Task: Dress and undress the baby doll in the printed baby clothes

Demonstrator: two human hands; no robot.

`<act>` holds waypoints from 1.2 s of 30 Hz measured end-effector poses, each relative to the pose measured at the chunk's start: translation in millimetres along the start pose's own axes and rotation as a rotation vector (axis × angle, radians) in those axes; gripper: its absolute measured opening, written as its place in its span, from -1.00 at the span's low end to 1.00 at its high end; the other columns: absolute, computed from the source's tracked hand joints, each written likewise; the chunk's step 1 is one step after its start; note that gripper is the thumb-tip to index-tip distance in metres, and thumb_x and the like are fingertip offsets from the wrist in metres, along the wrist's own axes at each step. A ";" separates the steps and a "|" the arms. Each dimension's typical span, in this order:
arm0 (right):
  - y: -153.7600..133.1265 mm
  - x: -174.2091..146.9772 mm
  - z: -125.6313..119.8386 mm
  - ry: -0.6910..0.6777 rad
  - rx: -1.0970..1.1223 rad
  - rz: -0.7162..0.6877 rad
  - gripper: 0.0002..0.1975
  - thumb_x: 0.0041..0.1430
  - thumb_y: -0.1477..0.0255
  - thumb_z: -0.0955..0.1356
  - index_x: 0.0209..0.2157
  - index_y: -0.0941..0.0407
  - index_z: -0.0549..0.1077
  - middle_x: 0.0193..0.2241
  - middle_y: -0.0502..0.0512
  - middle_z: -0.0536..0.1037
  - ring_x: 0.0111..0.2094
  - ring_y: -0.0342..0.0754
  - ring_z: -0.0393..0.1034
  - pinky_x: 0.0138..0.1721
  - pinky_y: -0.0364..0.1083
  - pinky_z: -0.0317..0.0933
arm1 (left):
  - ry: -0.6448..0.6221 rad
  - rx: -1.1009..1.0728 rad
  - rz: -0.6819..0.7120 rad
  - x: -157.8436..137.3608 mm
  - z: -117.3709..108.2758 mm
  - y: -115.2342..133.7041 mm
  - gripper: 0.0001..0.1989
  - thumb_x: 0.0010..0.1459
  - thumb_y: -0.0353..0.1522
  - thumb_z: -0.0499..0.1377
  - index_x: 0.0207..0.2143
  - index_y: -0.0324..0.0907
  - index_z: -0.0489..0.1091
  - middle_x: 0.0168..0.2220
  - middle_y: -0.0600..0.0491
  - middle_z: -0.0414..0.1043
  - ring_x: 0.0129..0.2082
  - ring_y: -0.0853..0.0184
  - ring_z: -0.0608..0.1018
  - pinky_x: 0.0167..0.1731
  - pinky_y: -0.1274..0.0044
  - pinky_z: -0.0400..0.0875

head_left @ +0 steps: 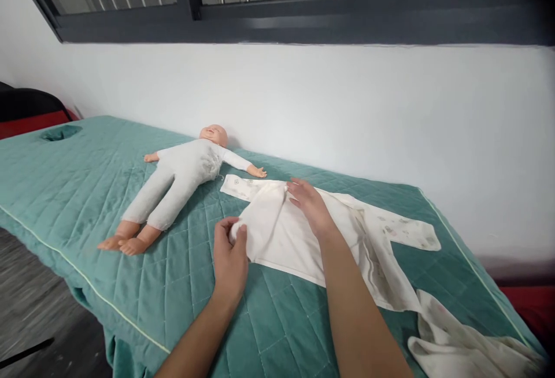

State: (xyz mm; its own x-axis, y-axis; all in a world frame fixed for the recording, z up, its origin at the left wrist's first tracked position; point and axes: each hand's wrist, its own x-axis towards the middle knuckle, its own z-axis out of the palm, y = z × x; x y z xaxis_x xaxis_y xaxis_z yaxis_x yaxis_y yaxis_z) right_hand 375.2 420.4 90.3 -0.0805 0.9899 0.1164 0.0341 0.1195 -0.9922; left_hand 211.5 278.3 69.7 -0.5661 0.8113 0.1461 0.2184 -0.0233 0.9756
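Note:
A white baby shirt (286, 239) lies spread on the green quilted cover, its sleeves with small prints stretched out to both sides. My left hand (230, 256) pinches the shirt's left edge between thumb and fingers. Higher up, near the neckline, my right hand (307, 202) rests on the cloth with its fingers stretched out. Left of the shirt a baby doll (186, 161) in a white body suit lies on its back, one arm reaching toward the nearer sleeve. My right forearm hides part of the shirt's middle.
The green quilted cover (277, 314) drapes over a long bed with a face hole (61, 133) at its far left. A crumpled white cloth (468, 343) lies at the lower right. A white wall (338, 106) and a dark window frame (347, 22) stand behind.

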 end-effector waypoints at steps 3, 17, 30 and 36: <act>13.0 6.4 -1.8 0.061 -0.199 -0.060 -0.71 0.12 0.26 0.31 -0.17 0.11 0.47 -0.12 0.10 0.56 -0.06 -0.02 0.42 -0.03 -0.03 0.29 | 0.127 0.022 0.066 2.7 -4.0 -4.2 -0.77 0.27 -0.30 0.03 -0.03 -0.09 0.23 -0.02 -0.02 0.34 -0.05 0.30 0.46 -0.07 0.47 0.43; 11.8 -6.5 12.9 -0.228 -0.889 -0.179 -0.43 0.22 0.42 0.31 0.26 0.14 0.21 0.28 0.15 0.19 0.30 0.06 0.02 0.31 0.08 -0.14 | -0.227 0.681 0.642 -0.9 14.5 -9.2 -0.67 0.16 -0.51 0.08 -0.02 -0.14 0.35 0.09 -0.06 0.40 0.13 0.09 0.38 0.06 0.17 0.34; 11.4 -8.7 11.7 -0.268 -1.169 -0.124 -0.35 0.32 0.19 0.24 0.33 0.17 0.05 0.37 0.16 -0.03 0.38 0.02 -0.20 0.33 0.04 -0.19 | -0.098 0.620 0.354 36.5 -7.8 -25.8 -0.67 0.22 -0.24 0.10 -0.04 -0.21 0.43 0.08 -0.16 0.41 0.12 0.04 0.40 0.10 0.19 0.32; 12.5 -8.0 11.7 -0.274 -1.165 -0.101 -0.39 0.33 0.19 0.24 0.31 0.16 0.11 0.37 0.14 -0.05 0.38 0.02 -0.21 0.34 0.05 -0.22 | -0.216 0.538 0.215 69.5 -15.6 -21.0 -0.81 0.15 -0.26 0.13 -0.33 -0.18 0.46 -0.04 -0.07 0.49 -0.02 0.10 0.46 -0.01 0.28 0.33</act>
State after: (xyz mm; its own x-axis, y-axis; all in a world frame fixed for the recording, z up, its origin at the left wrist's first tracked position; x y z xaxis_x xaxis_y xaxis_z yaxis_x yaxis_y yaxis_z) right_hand 364.6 413.0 76.5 -0.3391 0.9400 0.0382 0.8844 0.3324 -0.3276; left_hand 155.2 326.1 62.0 -0.3036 0.9223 0.2390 0.7119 0.0529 0.7003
